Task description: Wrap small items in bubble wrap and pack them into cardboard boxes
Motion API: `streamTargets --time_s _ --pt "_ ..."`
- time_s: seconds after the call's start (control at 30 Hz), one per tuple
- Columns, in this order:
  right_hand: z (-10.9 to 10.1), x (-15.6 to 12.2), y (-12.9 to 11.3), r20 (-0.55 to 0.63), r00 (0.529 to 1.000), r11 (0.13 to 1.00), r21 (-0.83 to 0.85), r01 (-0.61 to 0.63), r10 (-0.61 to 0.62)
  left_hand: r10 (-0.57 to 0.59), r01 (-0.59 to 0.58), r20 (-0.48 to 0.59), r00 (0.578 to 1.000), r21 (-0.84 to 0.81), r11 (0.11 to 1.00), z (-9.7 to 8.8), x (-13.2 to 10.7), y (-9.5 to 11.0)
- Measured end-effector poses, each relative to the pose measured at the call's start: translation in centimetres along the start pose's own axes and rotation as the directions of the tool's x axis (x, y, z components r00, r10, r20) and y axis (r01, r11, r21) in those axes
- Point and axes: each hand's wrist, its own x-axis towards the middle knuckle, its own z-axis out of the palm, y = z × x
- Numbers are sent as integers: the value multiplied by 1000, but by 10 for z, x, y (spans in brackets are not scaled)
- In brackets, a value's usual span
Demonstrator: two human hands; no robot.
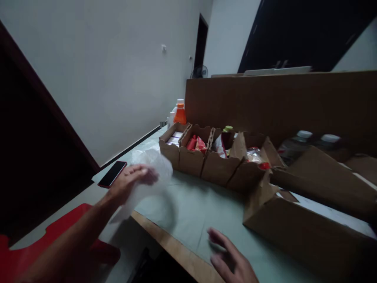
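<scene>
My left hand (134, 179) is closed on a thin translucent plastic bag (159, 163), which spreads above the table and trails down past its edge. Motion blurs the bag and the fingertips. Over the near edge of the table (194, 204), my right hand (232, 259) has its thumb and fingers apart and holds nothing. A dark phone with a red rim (113, 174) lies on the table just beyond my left wrist.
Cardboard bins (191, 162) holding packets stand in a row, with another cardboard box (294, 232) to the right. An orange bottle (180, 114) and clear jars with white lids (303, 137) are behind. A red plastic chair (70, 220) sits at left.
</scene>
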Motion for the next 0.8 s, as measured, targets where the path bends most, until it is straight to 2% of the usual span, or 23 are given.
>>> streamTargets --time_s 0.07,0.13,0.17,0.27,0.33,0.4,0.47,0.6,0.63,0.67,0.7,0.8 --pt "27 6 -16 188 982 958 285 -31 -25 -161 175 191 968 -58 983 26 -19 -24" --pt "51 10 -25 278 956 830 551 -84 -88 -291 332 346 892 -62 941 47 -37 -50" --pt "59 11 -27 278 955 751 652 -108 -104 -347 402 406 845 -57 914 55 -45 -61" --pt "66 13 -28 153 987 549 829 -105 -42 -473 560 520 711 -12 828 69 -66 -81" --pt "54 11 -27 -20 997 489 872 -20 78 -523 616 573 631 39 787 72 -74 -84" --pt "31 5 -26 -229 953 508 855 99 200 -540 637 628 560 90 766 74 -75 -85" --pt "4 -9 -28 -393 880 562 805 188 268 -522 613 698 490 149 776 77 -76 -88" --pt "-43 -53 -30 -573 776 710 660 246 264 -463 497 822 331 265 826 87 -82 -111" --pt "-52 -65 -29 -614 748 757 606 243 252 -472 471 827 306 300 830 90 -81 -117" --pt "-61 -76 -26 -653 717 799 555 234 244 -490 441 815 310 333 834 93 -78 -121" --pt "-68 -87 -22 -686 685 828 515 222 243 -505 403 792 343 361 841 97 -72 -124" --pt "-84 -110 -5 -765 588 884 435 173 261 -441 193 726 528 403 895 113 -36 -120"
